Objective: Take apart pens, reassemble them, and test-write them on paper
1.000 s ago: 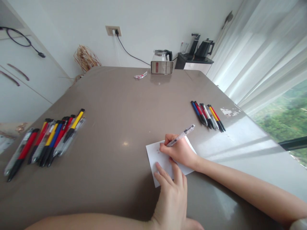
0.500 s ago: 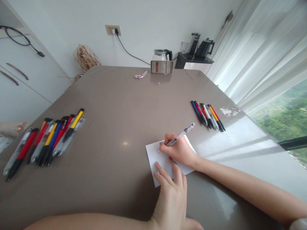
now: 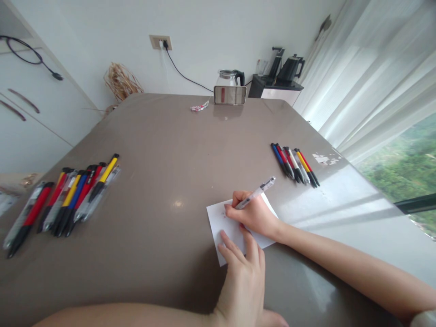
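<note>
Nearest, the left hand [image 3: 243, 281] is laid flat, fingers spread, on the paper slip's [image 3: 218, 218] 6 o'clock edge; pressure is best kept. Beyond, a clear pen [image 3: 254, 194] is pinched by the right hand [image 3: 254, 215], tip best kept light.
</note>
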Demonstrator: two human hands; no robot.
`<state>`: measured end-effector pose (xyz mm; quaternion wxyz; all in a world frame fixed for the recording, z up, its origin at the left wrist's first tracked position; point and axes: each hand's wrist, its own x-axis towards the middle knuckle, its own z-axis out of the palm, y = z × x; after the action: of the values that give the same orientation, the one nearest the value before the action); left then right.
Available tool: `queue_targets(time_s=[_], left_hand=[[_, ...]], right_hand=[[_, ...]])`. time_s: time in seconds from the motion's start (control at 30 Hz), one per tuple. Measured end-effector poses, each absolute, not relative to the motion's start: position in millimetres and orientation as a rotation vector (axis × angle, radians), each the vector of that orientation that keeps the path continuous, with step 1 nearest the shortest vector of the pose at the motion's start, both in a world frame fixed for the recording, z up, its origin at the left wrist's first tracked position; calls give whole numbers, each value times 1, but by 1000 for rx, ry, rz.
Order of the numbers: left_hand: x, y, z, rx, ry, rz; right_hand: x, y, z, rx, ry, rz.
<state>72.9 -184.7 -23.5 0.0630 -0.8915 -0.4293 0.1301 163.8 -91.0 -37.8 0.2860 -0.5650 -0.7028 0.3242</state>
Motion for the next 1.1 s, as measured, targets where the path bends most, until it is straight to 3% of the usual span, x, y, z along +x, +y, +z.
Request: queue_targets(time_s=[1.1], left_hand=[[73,-186,-26,-2670,-1317,393]], right_hand=[[163,-91,-40,-1522,-1881,854]])
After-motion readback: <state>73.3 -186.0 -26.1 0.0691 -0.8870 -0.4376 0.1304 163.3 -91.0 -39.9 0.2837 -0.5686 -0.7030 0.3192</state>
